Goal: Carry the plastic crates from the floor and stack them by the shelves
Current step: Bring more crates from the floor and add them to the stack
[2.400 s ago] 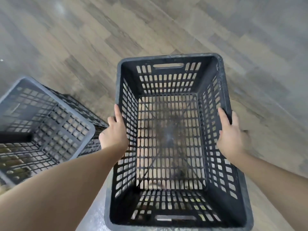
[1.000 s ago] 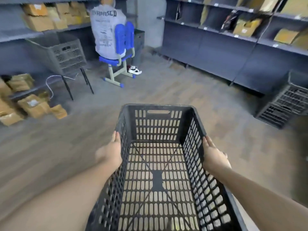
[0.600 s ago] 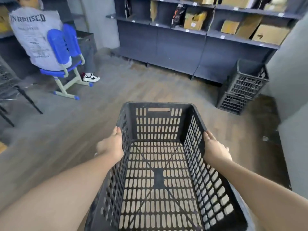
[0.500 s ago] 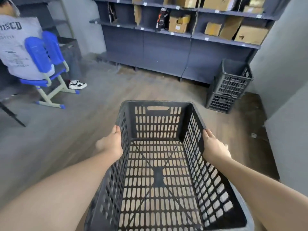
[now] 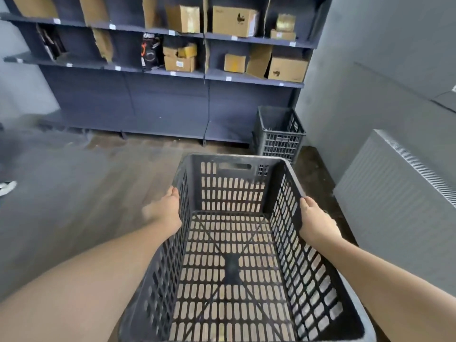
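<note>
We hold dark slotted plastic crate (image 5: 234,255) above wood-grain floor (image 5: 86,193): left hand (image 5: 164,212) clasps left rim, right hand (image 5: 317,224) clasps right rim. Ahead, grey crate stack (image 5: 280,134) stands beside dark blue metal shelves (image 5: 160,95) bearing cardboard boxes (image 5: 234,21); shelf labels unreadable. Ribbed white radiator (image 5: 399,193) at right. Path between lies bare.

The crate's (image 5: 237,255) near end is cut off by the bottom edge at 6 o'clock. Fingers of the left hand (image 5: 164,212) and right hand (image 5: 317,222) are hidden outside its walls. At 9 o'clock a shoe (image 5: 7,188) is cropped and blurred.
</note>
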